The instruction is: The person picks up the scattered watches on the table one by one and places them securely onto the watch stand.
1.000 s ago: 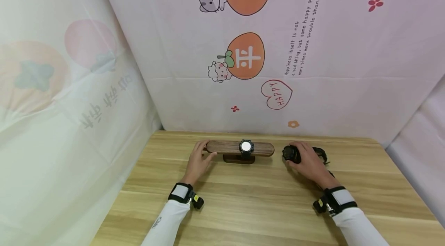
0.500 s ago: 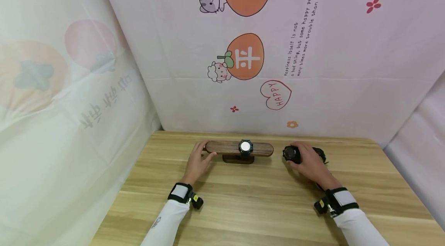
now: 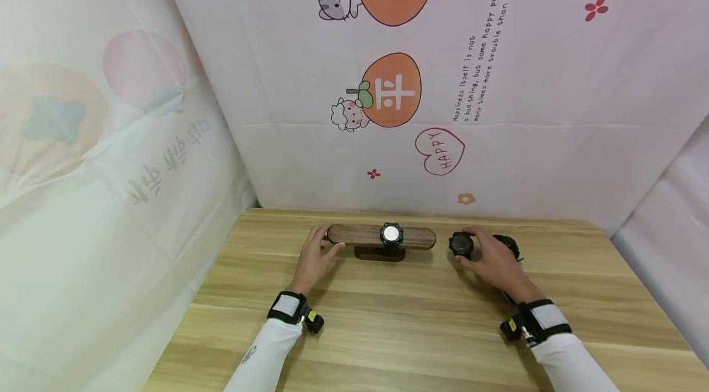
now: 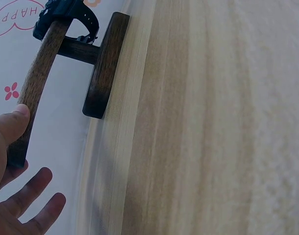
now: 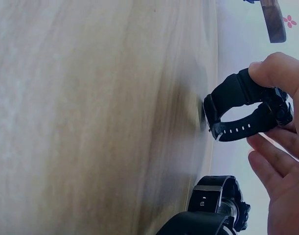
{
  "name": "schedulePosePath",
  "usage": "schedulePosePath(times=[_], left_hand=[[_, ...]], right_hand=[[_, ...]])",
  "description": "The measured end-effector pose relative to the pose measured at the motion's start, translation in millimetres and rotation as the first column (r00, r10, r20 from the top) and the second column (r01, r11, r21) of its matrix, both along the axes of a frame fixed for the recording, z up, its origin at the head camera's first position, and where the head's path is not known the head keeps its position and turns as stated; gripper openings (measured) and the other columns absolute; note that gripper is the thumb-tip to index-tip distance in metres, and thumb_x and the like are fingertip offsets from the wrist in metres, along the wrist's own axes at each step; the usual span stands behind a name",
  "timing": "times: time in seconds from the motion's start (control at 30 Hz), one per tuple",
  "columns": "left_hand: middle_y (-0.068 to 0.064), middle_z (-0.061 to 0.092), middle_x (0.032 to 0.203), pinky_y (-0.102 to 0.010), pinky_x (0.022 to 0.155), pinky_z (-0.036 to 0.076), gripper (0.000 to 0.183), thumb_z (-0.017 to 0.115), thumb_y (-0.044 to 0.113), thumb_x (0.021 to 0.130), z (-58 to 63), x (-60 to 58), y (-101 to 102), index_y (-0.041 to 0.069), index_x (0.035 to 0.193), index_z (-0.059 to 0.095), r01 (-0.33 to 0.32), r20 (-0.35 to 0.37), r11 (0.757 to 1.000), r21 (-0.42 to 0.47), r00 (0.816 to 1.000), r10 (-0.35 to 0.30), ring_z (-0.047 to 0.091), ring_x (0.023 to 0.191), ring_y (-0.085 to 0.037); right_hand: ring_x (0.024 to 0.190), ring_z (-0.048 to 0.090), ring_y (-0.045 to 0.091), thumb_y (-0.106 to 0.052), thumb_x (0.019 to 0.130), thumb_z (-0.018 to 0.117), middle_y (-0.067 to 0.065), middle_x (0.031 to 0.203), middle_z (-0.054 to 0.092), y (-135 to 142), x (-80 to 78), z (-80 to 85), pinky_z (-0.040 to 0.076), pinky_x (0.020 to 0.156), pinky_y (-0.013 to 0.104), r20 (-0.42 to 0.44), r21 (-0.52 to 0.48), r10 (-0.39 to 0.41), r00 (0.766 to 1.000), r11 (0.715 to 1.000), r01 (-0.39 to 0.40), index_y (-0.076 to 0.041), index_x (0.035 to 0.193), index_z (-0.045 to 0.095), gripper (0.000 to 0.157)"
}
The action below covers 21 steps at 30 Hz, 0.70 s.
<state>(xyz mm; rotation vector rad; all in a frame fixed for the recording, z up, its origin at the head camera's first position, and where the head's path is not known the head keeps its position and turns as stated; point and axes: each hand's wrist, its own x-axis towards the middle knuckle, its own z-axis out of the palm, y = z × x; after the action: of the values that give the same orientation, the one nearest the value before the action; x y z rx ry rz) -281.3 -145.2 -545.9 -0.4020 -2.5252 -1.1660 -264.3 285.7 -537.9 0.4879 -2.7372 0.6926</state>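
Note:
A dark wooden watch stand [image 3: 354,235] has an oval bar on a short post and base. My left hand [image 3: 313,263] pinches the bar's left end, the thumb [image 4: 14,122] in front. One black watch [image 3: 391,233] with a bright white dial is fastened round the bar, right of its middle. To the right of the stand, my right hand [image 3: 493,264] holds a second black watch [image 5: 232,95] between thumb and fingers. Its buckled strap forms a loop near or on the tabletop; I cannot tell if they touch. The dark dial faces up and forward in the head view.
Just right of my right hand lie more black watches [image 3: 508,245], partly hidden by it. Two of them show in the right wrist view, the nearer watch strap [image 5: 193,224] cut off by the frame. A printed white curtain [image 3: 310,164] stands behind the wooden table [image 3: 388,330].
The watch in my right hand has turned, so its dial shows more fully, and it has shifted slightly left. My left hand and the stand stay in place.

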Motion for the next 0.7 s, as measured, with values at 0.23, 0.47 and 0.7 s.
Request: schedulePosePath(times=[0.23,0.47,0.7], left_hand=[[-0.005,0.048,0.136,-0.041,0.087,0.054,0.057,0.067,0.035,0.091,-0.6,0.2,-0.1,0.017,0.142,0.047,-0.001,-0.019,1.000,-0.004,1.000,0.001,0.049,0.117,-0.018],[-0.001,0.049,0.135,-0.040,0.088,0.054,0.057,0.068,0.035,0.090,-0.8,-0.8,-0.4,0.019,0.141,0.048,-0.007,-0.011,1.000,0.002,1.000,0.007,0.049,0.117,-0.016],[-0.006,0.049,0.136,-0.040,0.088,0.054,0.058,0.067,0.035,0.090,0.0,-0.5,-0.2,0.017,0.141,0.047,0.000,-0.025,1.000,-0.002,1.000,0.000,0.049,0.117,-0.018]], right_hand=[[0.117,0.050,0.039,-0.032,0.080,0.077,0.019,0.136,0.050,-0.9,1.0,0.4,0.048,0.086,0.060,-0.007,0.008,0.003,1.000,1.000,-0.003,-0.007,0.141,0.044,0.074],[0.117,0.051,0.039,-0.035,0.082,0.075,0.019,0.137,0.050,-2.3,2.1,1.6,0.048,0.085,0.059,-0.006,-0.001,0.006,1.000,1.000,-0.006,-0.008,0.141,0.043,0.073],[0.116,0.051,0.039,-0.037,0.083,0.074,0.018,0.137,0.050,-4.6,3.0,1.8,0.048,0.084,0.060,0.016,-0.027,-0.004,1.000,1.000,0.004,-0.010,0.142,0.043,0.072]])
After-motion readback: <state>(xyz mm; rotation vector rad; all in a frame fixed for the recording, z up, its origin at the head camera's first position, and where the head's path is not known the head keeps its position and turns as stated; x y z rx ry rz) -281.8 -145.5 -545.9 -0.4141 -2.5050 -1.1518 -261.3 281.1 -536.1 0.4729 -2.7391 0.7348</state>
